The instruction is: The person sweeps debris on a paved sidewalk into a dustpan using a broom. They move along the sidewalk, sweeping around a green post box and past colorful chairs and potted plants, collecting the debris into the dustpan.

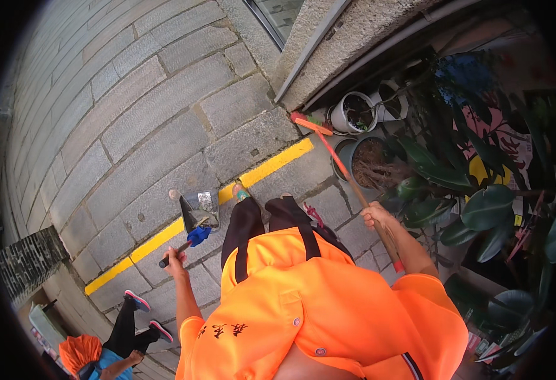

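Note:
My right hand (374,216) is wrapped round the long reddish handle of a broom (352,182). The broom's orange head and bristles rest on the paving by the wall corner, beside a white flower pot (354,113). In my left hand (175,261) is the black grip of a long-handled dustpan (200,210). Its grey metal pan lies near my feet, over the yellow line, with some litter visible inside. A blue piece of cloth or plastic (198,236) is on the dustpan's handle, just below the pan.
Potted plants with broad dark leaves (487,209) crowd the right side, with a large pot (370,161) of bare stems nearest. A stone wall (328,57) stands ahead. A yellow line (278,163) crosses the stone paving (145,133). Another person (110,348) is at lower left.

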`<state>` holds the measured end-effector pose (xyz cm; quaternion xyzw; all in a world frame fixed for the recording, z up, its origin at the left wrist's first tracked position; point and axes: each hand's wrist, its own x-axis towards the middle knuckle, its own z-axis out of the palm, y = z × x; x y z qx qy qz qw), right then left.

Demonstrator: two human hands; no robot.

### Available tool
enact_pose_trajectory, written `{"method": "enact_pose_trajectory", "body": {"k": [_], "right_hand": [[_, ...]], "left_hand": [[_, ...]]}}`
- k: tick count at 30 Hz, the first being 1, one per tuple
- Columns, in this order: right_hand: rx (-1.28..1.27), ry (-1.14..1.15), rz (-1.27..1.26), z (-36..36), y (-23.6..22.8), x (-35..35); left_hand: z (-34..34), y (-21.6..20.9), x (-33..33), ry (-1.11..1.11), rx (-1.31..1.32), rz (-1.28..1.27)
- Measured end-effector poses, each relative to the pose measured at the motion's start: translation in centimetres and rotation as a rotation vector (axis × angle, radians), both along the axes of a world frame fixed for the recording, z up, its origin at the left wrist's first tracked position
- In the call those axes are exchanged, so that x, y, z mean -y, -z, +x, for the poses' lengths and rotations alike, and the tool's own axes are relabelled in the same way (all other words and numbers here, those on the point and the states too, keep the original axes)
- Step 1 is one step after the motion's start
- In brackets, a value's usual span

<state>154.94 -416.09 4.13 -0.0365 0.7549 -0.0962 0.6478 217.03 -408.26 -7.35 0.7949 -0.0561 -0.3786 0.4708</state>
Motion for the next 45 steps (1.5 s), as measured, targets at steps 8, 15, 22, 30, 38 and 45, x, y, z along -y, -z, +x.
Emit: {"method": "enact_pose_trajectory", "body": {"k": [8, 15, 22, 30, 38, 45], "right_hand": [[0.301, 0.189, -0.103, -2.4, -4.2, -2.9], [0.134, 0.057, -0.167, -3.1, -4.5, -3.8], [0.084, 0.061, -0.121, -5.1, -0.9, -6.1], [0.273, 0.117, -0.149, -6.2, -2.9, -10.0], [0.108, 0.003, -0.215, -8.8, 1.6, -10.6], [0.26, 0.134, -0.199, -10.4, -1.8, -11.1]], "left_hand": [[-2.8, -0.8, 4.8, 0.104, -0.051, -0.055], [-7.7, -1.5, 10.0, 0.36, -0.073, -0.096], [-12.7, -2.5, 11.9, 0.489, -0.109, -0.138], [-17.0, -4.0, 13.6, 0.598, -0.152, -0.094], [-21.8, -3.0, 15.2, 0.784, -0.085, -0.027], [-23.5, -3.2, 15.3, 0.798, -0.075, -0.051]]}}
